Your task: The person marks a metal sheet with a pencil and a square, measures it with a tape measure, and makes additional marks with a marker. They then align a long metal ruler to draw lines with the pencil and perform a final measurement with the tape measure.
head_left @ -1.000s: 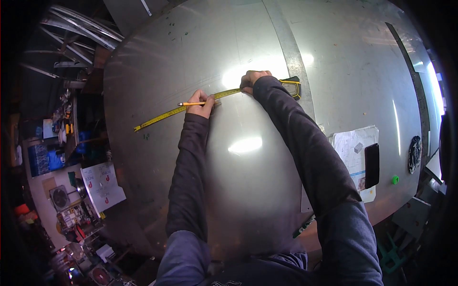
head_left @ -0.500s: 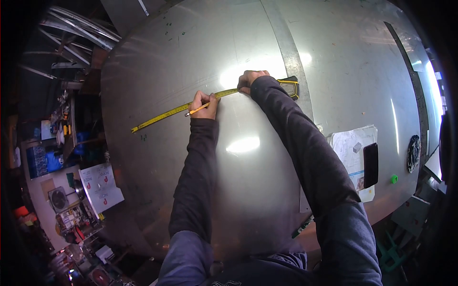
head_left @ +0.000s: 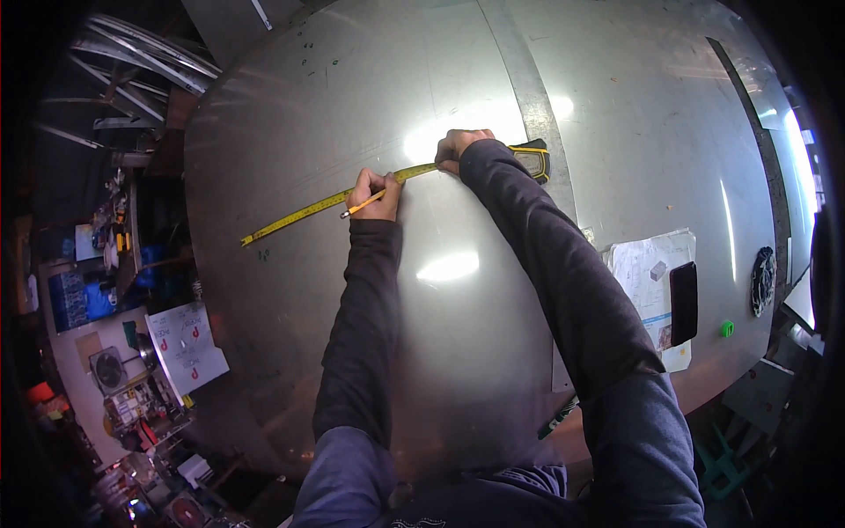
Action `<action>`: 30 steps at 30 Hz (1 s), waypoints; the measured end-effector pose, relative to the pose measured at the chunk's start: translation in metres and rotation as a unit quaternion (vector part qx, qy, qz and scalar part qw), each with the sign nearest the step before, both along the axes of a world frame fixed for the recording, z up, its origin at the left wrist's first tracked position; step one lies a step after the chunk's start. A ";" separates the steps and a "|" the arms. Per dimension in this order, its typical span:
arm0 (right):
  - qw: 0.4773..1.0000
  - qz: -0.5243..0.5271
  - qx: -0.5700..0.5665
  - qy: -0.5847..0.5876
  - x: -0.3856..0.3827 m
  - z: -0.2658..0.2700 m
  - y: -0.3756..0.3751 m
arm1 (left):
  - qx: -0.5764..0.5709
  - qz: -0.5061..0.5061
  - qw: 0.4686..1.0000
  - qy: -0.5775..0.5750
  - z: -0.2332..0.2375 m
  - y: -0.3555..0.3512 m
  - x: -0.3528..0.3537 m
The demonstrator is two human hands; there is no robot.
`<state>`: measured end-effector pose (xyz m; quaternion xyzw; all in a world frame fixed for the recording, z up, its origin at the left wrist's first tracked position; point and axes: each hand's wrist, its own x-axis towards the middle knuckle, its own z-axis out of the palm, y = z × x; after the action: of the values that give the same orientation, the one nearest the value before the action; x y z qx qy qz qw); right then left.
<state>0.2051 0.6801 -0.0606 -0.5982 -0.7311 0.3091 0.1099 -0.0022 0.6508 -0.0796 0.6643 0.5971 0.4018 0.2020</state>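
A yellow tape measure [head_left: 304, 214] lies pulled out at a slant across a large grey metal sheet [head_left: 290, 150]. My left hand [head_left: 374, 194] is closed around a yellow pencil [head_left: 365, 204], its eraser end pointing down-left, and rests against the tape's lower edge. The pencil's tip is hidden by the fingers. Farther right, my right hand [head_left: 459, 150] pinches the tape blade. The black and yellow tape case [head_left: 533, 161] sits just beyond my right wrist, partly covered by the sleeve.
A long metal strip [head_left: 533, 97] crosses the sheet. To the right are papers [head_left: 635, 268], a black phone [head_left: 684, 304], a small green object [head_left: 726, 329] and a dark coiled bundle [head_left: 763, 282]. A marker [head_left: 558, 417] lies near the front edge. Cluttered shelving [head_left: 123, 378] stands left.
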 end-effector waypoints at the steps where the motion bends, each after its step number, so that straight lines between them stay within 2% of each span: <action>1: 1.000 0.002 0.009 -0.001 0.000 0.000 -0.001 | -0.001 0.000 1.000 0.000 0.002 0.001 -0.003; 3: 1.000 -0.003 0.004 -0.005 0.000 0.000 0.000 | -0.060 -0.059 0.993 0.085 0.007 0.006 -0.011; 4: 1.000 -0.006 0.000 -0.007 -0.001 -0.001 0.000 | -0.060 -0.057 0.993 0.086 0.008 0.004 -0.011; 6: 1.000 -0.002 0.002 -0.006 -0.001 -0.001 0.001 | -0.069 -0.039 0.997 -0.013 0.011 0.005 -0.007; 9: 1.000 0.002 0.002 -0.012 0.000 0.000 0.001 | -0.049 -0.023 0.998 -0.032 0.001 0.005 -0.004; 13: 1.000 -0.002 0.006 -0.008 -0.001 0.000 -0.001 | -0.043 -0.007 0.999 -0.030 0.000 0.003 -0.003; 16: 1.000 -0.007 0.012 -0.008 -0.001 -0.002 -0.001 | -0.027 -0.035 0.999 -0.012 0.000 0.007 -0.007; 18: 1.000 -0.008 0.005 -0.009 -0.001 -0.001 -0.001 | -0.106 -0.109 0.987 0.058 0.012 0.011 -0.015; 19: 1.000 -0.010 0.000 -0.011 -0.002 -0.001 0.000 | -0.104 -0.107 0.987 0.059 0.009 0.012 -0.016; 21: 1.000 -0.009 0.005 -0.004 -0.002 -0.002 0.001 | -0.120 -0.084 0.986 -0.074 -0.001 0.014 -0.015; 30: 1.000 -0.004 0.002 -0.009 -0.001 0.002 -0.001 | -0.111 -0.050 0.987 -0.101 0.005 0.006 0.001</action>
<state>0.2037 0.6791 -0.0587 -0.6032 -0.7305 0.3019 0.1061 -0.0011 0.6573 -0.0748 0.6227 0.5805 0.3879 0.3533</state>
